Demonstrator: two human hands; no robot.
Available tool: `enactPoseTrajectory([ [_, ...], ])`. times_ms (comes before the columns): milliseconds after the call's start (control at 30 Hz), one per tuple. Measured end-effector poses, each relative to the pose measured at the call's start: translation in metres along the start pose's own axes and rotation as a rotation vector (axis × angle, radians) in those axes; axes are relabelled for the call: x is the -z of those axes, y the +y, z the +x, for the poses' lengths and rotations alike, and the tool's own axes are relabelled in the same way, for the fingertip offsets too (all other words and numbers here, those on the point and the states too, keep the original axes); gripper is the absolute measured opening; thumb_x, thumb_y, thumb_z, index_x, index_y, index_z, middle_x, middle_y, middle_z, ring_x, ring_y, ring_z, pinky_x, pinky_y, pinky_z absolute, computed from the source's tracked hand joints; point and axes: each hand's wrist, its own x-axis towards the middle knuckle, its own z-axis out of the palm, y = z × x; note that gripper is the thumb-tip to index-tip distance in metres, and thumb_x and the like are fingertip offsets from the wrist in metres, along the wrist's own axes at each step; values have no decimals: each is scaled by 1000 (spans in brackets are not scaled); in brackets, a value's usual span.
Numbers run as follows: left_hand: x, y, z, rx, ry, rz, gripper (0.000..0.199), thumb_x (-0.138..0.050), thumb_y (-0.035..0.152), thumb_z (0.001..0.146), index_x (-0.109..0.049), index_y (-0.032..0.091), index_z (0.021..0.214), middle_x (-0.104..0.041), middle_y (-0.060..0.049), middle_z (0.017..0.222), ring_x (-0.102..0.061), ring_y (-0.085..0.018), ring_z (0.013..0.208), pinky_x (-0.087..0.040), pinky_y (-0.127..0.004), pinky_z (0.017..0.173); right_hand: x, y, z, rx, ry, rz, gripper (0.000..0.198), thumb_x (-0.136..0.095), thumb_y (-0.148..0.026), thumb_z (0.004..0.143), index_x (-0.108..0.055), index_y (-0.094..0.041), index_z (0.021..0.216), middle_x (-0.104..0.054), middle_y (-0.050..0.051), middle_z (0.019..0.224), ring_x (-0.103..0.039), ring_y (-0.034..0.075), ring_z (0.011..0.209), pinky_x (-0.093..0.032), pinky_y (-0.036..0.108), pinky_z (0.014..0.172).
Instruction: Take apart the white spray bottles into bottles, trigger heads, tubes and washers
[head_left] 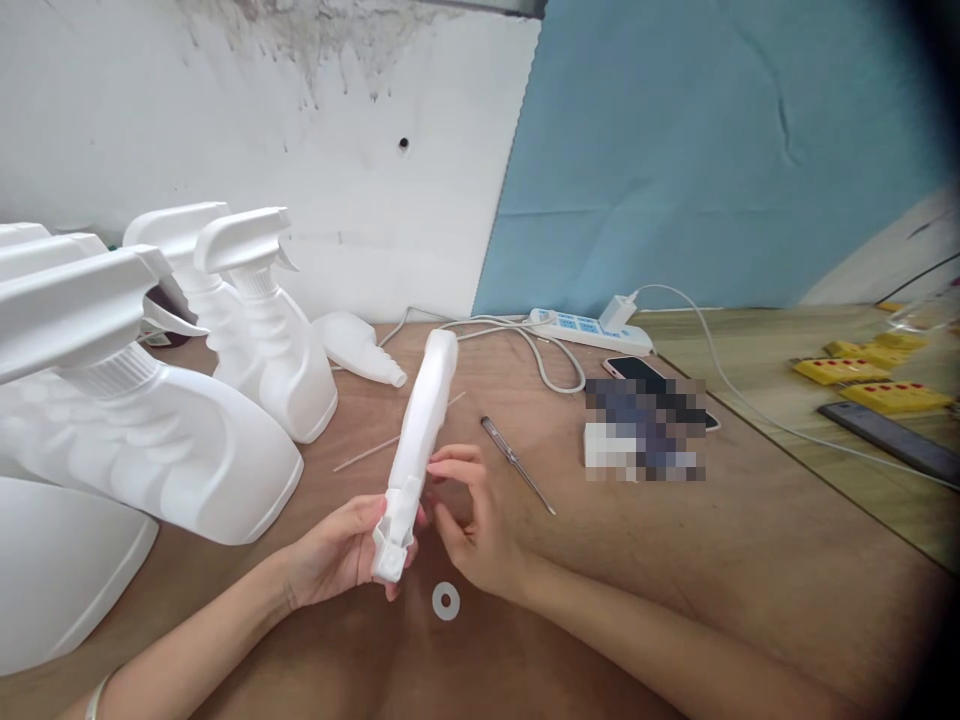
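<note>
My left hand is wrapped round the lower end of a white trigger spray head, which tilts up and away from me. Close by its right side is my right hand, with fingers curved and apart. The right fingertips are at or touching the spray head's edge; whether they press on it I cannot tell. A flat white washer lies on the table below the hands. Beyond them lie a thin white tube and a screwdriver with a clear handle.
Several large white spray bottles with trigger heads stand on the left. A small white bottle lies behind. At the back are a power strip with cables and a phone. Yellow pieces and a dark phone sit far right.
</note>
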Motion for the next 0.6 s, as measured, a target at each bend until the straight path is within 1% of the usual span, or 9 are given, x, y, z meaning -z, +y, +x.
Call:
enactPoseTrajectory([
  [67, 1, -1, -1, 8, -61, -4, 36, -56, 39, 76, -59, 8, 94, -59, -8, 66, -57, -13, 54, -49, -24, 51, -2, -1, -2, 178, 12, -201, 45, -48, -2, 70, -42, -26, 109, -38, 8, 113, -43, 21, 106, -45, 41, 84],
  [100, 1, -2, -1, 15, -87, -3, 34, -55, 37, 77, -59, 7, 93, -59, -8, 67, -58, -14, 54, -49, -25, 51, -2, -1, -3, 248, 18, -268, 48, -49, -1, 69, -41, -27, 109, -34, 8, 117, -40, 22, 110, -43, 43, 87],
  [200, 1, -3, -1, 54, -137, -4, 30, -53, 30, 78, -59, 5, 93, -60, -10, 68, -59, -15, 56, -49, -26, 50, -4, -1, -2, 378, 52, -355, 49, -49, -2, 68, -39, -28, 109, -30, 8, 121, -36, 25, 114, -39, 49, 90],
  [300, 0, -2, 0, 85, -165, -10, 32, -55, 32, 76, -58, 6, 94, -61, -10, 70, -59, -16, 58, -50, -26, 52, -4, -1, -1, 441, 60, -420, 41, -48, -5, 72, -39, -27, 106, -33, 8, 121, -37, 26, 115, -37, 51, 91],
  [367, -1, -1, -1, 103, -186, 10, 32, -55, 33, 76, -59, 7, 95, -62, -10, 72, -60, -16, 60, -50, -26, 54, -3, -1, 0, 478, 25, -467, 33, -47, -10, 76, -41, -26, 104, -35, 8, 120, -38, 26, 115, -36, 51, 91],
  [467, -3, -1, -2, 165, -204, 102, 32, -51, 31, 80, -58, 7, 99, -63, -13, 81, -61, -18, 63, -49, -30, 58, 0, -1, 1, 515, -20, -504, 25, -47, -18, 80, -44, -25, 103, -37, 10, 123, -41, 26, 114, -35, 51, 92],
  [600, -7, -3, -3, 198, -187, 194, 42, -49, 42, 81, -58, 6, 100, -60, -18, 95, -61, -22, 74, -47, -36, 68, 2, 3, 3, 552, 7, -476, 22, -50, -22, 78, -47, -25, 99, -42, 9, 119, -46, 24, 111, -36, 49, 91],
])
